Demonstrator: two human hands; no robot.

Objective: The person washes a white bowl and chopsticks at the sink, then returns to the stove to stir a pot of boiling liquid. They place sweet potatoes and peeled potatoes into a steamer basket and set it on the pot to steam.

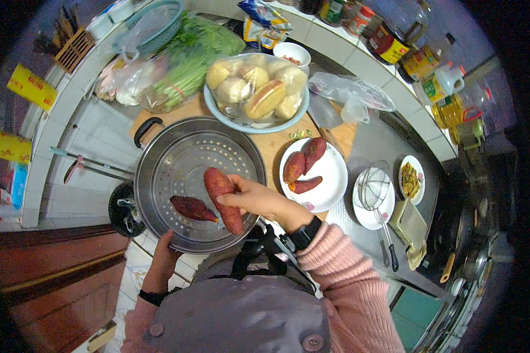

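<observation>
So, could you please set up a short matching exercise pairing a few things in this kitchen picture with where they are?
Things:
1. long reddish sweet potato
2. dark purple sweet potato
3. bagged pale buns
4. wire mesh skimmer

Places:
a. in the blue bowl
b. on a small white plate
c. in the right hand
d. lying in the perforated metal steamer tray

Pairs: 1-c, 2-d, 3-a, 4-b

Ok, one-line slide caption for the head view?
Right hand lowers a sweet potato into a perforated steamer tray steadied by the left hand.
</observation>
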